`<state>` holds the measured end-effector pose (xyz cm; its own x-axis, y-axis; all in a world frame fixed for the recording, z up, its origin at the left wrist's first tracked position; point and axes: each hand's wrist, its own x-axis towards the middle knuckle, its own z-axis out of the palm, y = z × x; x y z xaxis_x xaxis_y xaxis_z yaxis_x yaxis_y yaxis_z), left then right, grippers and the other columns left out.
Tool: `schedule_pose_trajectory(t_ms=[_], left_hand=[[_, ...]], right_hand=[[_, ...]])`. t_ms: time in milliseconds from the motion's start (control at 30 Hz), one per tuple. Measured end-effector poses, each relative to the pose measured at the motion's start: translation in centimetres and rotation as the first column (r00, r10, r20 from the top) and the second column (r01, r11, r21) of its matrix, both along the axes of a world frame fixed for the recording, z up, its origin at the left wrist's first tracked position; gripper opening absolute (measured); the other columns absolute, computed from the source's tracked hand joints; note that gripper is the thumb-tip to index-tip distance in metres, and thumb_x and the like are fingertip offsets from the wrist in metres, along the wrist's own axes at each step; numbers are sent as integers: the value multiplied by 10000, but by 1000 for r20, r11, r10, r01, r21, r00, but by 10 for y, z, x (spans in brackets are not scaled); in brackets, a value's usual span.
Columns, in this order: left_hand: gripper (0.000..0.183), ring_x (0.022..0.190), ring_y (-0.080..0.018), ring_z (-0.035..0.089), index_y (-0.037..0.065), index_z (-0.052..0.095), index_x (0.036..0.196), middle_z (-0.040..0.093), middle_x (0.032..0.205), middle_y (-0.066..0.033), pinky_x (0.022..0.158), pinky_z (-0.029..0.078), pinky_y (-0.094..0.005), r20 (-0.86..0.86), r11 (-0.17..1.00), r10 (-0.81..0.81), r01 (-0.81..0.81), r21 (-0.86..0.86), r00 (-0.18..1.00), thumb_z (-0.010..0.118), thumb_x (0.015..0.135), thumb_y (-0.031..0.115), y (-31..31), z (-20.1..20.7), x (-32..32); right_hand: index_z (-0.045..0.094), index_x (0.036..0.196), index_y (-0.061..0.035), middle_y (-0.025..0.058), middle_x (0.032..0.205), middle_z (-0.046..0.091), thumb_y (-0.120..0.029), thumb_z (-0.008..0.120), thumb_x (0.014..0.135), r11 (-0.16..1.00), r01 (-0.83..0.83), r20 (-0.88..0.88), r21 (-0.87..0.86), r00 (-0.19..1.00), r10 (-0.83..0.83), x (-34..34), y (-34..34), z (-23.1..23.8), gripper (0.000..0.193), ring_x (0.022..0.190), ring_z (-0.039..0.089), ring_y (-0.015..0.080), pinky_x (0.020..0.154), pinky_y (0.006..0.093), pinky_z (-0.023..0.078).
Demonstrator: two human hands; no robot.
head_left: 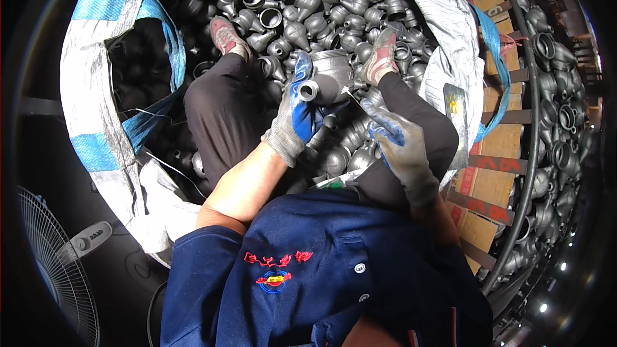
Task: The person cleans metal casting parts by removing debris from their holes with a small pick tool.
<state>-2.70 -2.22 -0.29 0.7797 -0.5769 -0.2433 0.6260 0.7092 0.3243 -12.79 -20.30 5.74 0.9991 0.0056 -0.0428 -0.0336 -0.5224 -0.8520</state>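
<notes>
Grey metal casting (332, 72) is the thing in hand, and the head view, the only one, shows it just past 12 o'clock from the middle, above the pile of like castings (308, 22) in the white woven bag (90, 96). The gloved left hand (297, 115) comes in from between 7 and 8 o'clock of it, fingers closed round it near its neck. The gloved right hand (403, 148) lies between 4 and 5 o'clock of it; its fingers seem curled round a slim tool (353, 96), whose pale tip sits at the casting's near side, touching or just short of it, I cannot tell which. The step looks like working at that surface with the tip, so it would pay to keep the left grip firm and well clear of the tip's path, to work in short light strokes, and to turn the casting rather than stretch the right wrist. The casting lies tilted: its narrow, open neck points toward 8 o'clock and up at the camera, its broad ribbed body toward 1 o'clock, so the long axis runs roughly from 8 to 2, foreshortened by the view.
</notes>
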Motion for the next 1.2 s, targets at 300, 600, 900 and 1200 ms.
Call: schedule_pose_trajectory(t_ms=[300, 600, 900, 1200], left_hand=[[618, 1027, -307, 652, 43, 497, 1277, 607, 1179, -170, 853, 582, -478, -129, 993, -6, -9, -114, 992, 444, 957, 568, -3, 7, -4], [609, 1074, -304, 625, 93, 503, 1299, 602, 1205, -147, 901, 544, -511, -180, 994, 6, -25, -104, 984, 479, 937, 583, -6, -3, -4], [564, 1094, -303, 618, 117, 504, 1304, 591, 1235, -128, 907, 541, -509, -178, 997, 16, -29, -72, 984, 484, 948, 554, -6, -7, -5], [555, 1139, -315, 593, 115, 472, 1337, 566, 1272, -140, 924, 527, -537, -164, 983, -25, -5, -184, 986, 480, 961, 524, -8, -12, -5]], right_hand=[[621, 1189, 12, 145, 1127, 670, -3, 616, 836, 957, 161, -125, 242, 983, -133, -5, 8, 0, 354, 968, 669, 190, 833, 292, 522], [641, 1094, -35, 162, 964, 635, 37, 688, 747, 905, 41, 267, -423, 960, 81, -1, 16, 5, 357, 837, 644, 346, 722, 373, 534], [651, 1081, -58, 143, 958, 624, 36, 691, 746, 849, 57, 300, -526, 946, 122, -3, 17, 6, 350, 841, 643, 330, 710, 373, 541], [632, 1168, -22, 139, 1031, 670, 50, 652, 786, 935, -1, 94, -356, 995, 36, -10, 10, -1, 389, 899, 673, 257, 763, 313, 538]])
